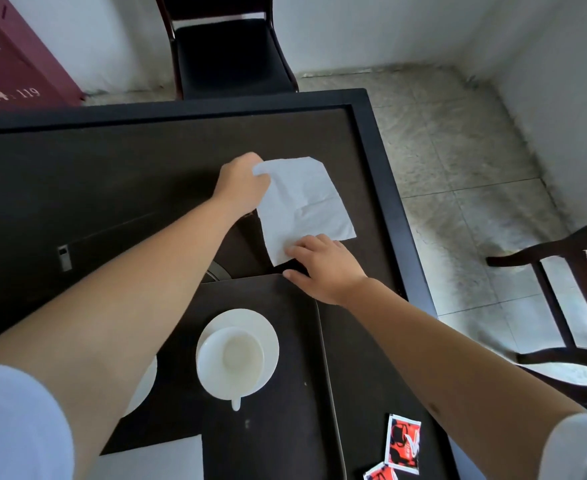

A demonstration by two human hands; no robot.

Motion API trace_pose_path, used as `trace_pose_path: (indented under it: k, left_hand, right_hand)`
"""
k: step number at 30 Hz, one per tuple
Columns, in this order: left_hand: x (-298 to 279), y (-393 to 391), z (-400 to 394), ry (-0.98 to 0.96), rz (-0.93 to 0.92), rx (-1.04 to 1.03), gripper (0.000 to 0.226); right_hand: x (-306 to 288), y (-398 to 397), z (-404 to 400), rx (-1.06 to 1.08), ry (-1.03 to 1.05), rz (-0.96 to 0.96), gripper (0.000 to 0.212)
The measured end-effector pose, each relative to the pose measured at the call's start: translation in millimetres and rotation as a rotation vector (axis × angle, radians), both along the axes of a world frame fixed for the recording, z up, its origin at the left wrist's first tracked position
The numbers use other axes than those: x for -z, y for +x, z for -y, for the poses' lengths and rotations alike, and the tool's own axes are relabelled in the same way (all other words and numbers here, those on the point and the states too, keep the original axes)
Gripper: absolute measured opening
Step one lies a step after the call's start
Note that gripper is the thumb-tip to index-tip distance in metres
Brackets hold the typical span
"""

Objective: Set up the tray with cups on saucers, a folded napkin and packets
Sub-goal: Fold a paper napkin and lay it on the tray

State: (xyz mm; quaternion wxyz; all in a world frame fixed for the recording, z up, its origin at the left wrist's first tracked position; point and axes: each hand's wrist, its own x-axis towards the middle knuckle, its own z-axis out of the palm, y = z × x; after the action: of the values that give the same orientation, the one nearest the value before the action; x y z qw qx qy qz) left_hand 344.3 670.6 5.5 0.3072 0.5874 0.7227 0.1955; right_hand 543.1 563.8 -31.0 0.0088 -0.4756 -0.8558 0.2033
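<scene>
Napkin white, creased, partly folded, pinched by both hands.

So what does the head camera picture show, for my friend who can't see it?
Two bare hands hold a white napkin over a dark table: left hand lifting its far corner, right hand on its near edge. Nearer, a white cup sits on a saucer on a dark tray; red packets lie beside it.
</scene>
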Motion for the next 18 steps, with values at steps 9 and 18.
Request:
trace_pose_path:
  k: [9, 18]
  left_hand:
    - [-3.8, -3.6, 24.4, 0.016, 0.113, 0.224, 0.007]
    - [23.1, -14.6, 60.1, 0.127, -0.144, 0.656, 0.015]
  right_hand:
    - [4.3, 17.0, -21.7, 0.382, 0.098, -0.064, 0.033]
    - [-6.7, 18.3, -54.6, 0.558, 0.305, -0.129, 0.076]
